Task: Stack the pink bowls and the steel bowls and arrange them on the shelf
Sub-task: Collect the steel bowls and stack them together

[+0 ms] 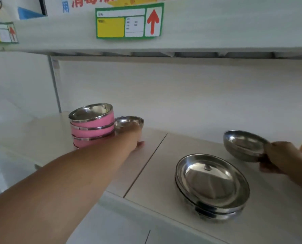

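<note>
Pink bowls (93, 126) sit stacked on the shelf (157, 155), just left of my left hand (135, 138), which curls around a small steel bowl (129, 123). My right hand (284, 158) grips another steel bowl (243, 145), lifted above the steel stack (211, 185). Next, I reckon: nest it there.

A pale shelf (164, 164) carries a stack of pink bowls (93, 127) at the back left, one small steel bowl (129, 123) touching it, and stacked wide steel bowls (211, 184) near the front.
</note>
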`<action>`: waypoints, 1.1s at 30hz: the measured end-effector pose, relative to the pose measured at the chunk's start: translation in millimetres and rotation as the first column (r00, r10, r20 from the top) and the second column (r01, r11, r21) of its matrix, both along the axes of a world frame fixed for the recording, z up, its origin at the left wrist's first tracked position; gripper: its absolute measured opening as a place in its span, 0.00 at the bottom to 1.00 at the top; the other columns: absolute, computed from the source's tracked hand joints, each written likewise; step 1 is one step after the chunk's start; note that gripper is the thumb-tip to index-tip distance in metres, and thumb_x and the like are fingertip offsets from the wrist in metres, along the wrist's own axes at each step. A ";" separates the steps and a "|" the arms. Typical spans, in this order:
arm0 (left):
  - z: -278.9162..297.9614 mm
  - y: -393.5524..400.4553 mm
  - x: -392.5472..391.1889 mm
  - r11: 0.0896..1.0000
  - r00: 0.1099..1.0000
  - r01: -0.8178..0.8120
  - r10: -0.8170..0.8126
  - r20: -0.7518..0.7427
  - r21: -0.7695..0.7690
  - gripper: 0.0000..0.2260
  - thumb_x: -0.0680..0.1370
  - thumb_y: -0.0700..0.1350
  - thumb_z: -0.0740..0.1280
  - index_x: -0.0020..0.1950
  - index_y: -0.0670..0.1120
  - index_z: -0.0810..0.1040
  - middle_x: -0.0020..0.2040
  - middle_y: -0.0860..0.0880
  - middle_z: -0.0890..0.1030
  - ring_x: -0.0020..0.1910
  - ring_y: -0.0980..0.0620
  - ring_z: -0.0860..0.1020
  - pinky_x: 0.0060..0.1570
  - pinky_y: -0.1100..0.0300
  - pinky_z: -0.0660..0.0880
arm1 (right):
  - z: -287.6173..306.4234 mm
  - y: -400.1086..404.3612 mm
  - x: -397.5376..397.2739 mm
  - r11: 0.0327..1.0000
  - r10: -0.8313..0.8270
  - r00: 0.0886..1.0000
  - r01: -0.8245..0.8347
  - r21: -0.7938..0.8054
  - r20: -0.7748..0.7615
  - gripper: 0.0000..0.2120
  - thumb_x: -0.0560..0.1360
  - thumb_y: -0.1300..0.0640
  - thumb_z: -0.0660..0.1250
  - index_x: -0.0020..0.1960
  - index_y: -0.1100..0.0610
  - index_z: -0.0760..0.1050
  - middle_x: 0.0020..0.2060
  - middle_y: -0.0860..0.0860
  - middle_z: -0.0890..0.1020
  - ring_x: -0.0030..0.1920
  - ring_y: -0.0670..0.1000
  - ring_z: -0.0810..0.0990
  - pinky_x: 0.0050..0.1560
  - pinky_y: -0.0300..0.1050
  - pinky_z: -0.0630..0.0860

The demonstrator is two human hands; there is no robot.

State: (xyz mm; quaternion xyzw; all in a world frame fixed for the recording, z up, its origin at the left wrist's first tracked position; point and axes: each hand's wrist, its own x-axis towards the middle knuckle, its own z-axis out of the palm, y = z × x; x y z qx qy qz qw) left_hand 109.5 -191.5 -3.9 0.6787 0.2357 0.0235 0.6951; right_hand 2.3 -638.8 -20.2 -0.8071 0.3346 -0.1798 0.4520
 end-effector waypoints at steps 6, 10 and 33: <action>4.0 -1.3 18.1 0.963 0.993 -0.098 0.077 -0.093 -0.252 0.16 0.89 0.46 0.63 0.77 0.45 0.74 0.57 0.45 0.80 0.48 0.44 0.84 0.33 0.50 0.82 | 16.3 25.1 -11.8 0.995 0.095 0.995 -0.095 -0.012 0.022 0.12 0.85 0.56 0.63 0.51 0.61 0.83 0.31 0.60 0.89 0.31 0.64 0.90 0.36 0.56 0.89; -0.1 -10.8 16.7 0.990 1.000 0.006 -0.009 -0.020 -0.141 0.19 0.87 0.35 0.61 0.78 0.43 0.74 0.65 0.44 0.83 0.43 0.46 0.83 0.19 0.53 0.81 | 18.2 25.0 -10.0 0.994 0.110 0.993 -0.109 -0.026 0.039 0.12 0.84 0.57 0.62 0.52 0.60 0.83 0.30 0.60 0.88 0.31 0.64 0.90 0.36 0.57 0.89; 25.6 -43.9 -55.7 0.873 0.916 0.356 -0.397 0.060 0.333 0.14 0.81 0.40 0.61 0.51 0.36 0.86 0.29 0.43 0.84 0.20 0.53 0.77 0.20 0.65 0.73 | 37.6 46.3 -44.8 0.985 0.170 0.981 -0.171 -0.001 0.098 0.14 0.83 0.57 0.61 0.51 0.61 0.85 0.32 0.59 0.89 0.30 0.61 0.90 0.29 0.47 0.86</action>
